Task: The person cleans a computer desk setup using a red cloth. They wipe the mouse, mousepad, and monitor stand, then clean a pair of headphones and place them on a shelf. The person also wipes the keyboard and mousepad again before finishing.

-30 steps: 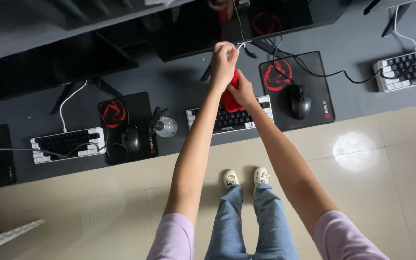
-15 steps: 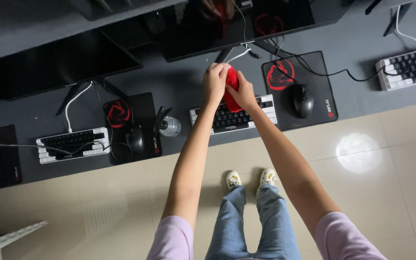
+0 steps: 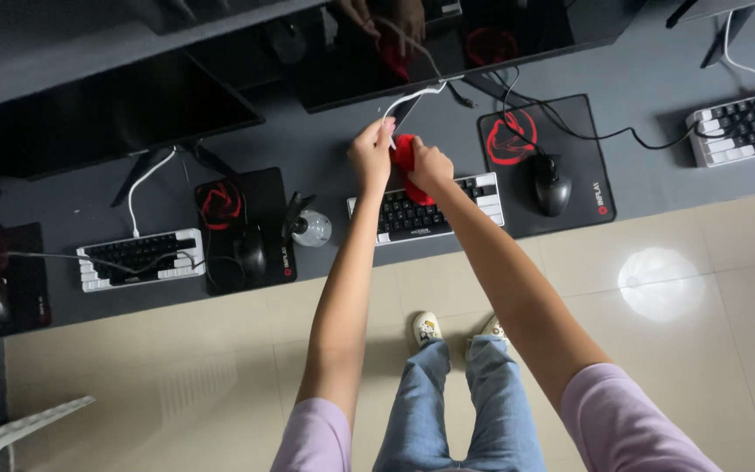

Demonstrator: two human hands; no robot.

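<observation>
Soft red cloth (image 3: 405, 166), glossy blk monitor (image 3: 447, 35), matt grey desk (image 3: 640, 79).

three keyboards (image 3: 424, 210), three mice (image 3: 550, 184), four mouse pads (image 3: 545, 162), one red cloth (image 3: 406, 166)

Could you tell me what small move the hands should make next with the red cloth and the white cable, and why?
Probably slide the red cloth along the white cable: the left hand pinches the cable, the right hand grips the cloth beside it.

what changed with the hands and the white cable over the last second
Little changed. The left hand keeps pinching the white cable, and the right hand keeps gripping the red cloth. Both hands drew a bit nearer the keyboard. Mouse and desk are unchanged.
</observation>
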